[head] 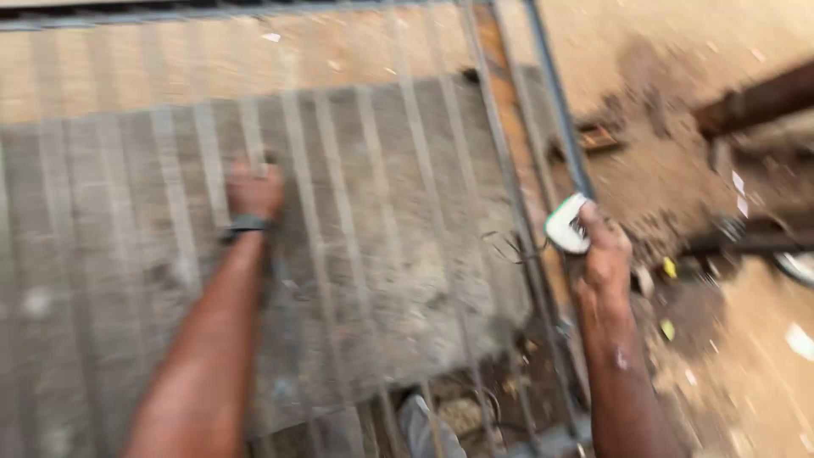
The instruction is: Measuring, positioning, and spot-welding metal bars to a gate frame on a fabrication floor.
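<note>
The whole view is smeared by motion, so fine detail is lost. The left hand [253, 191] reaches forward with its fingers curled round one thin upright bar of a metal grille [356, 254], grasping it; a dark wristband [246, 225] sits just behind the knuckles on the wrist. Under that hand and spreading out on both sides of it lies a grey, rough slab [398, 220], seen through the bars. The right hand [604, 254] is clenched on a small white rounded object [566, 225] with a dark patch on its face, possibly a tape measure, though the blur makes that uncertain; the object sticks out from the thumb side and lies against the grille's outer frame rail [555, 110], a bluish-grey tube that runs away from the hand toward the top of the view. To the outside of the right hand the ground is sandy brown dirt [695, 51] with scattered litter: a small yellow scrap [670, 267] just beside the hand, another yellowish scrap [666, 329] near the forearm, and white paper bits [797, 339] farther off, all too blurred to show any marking. Beyond the right hand a dark beam [755, 102] lies across the dirt
</note>
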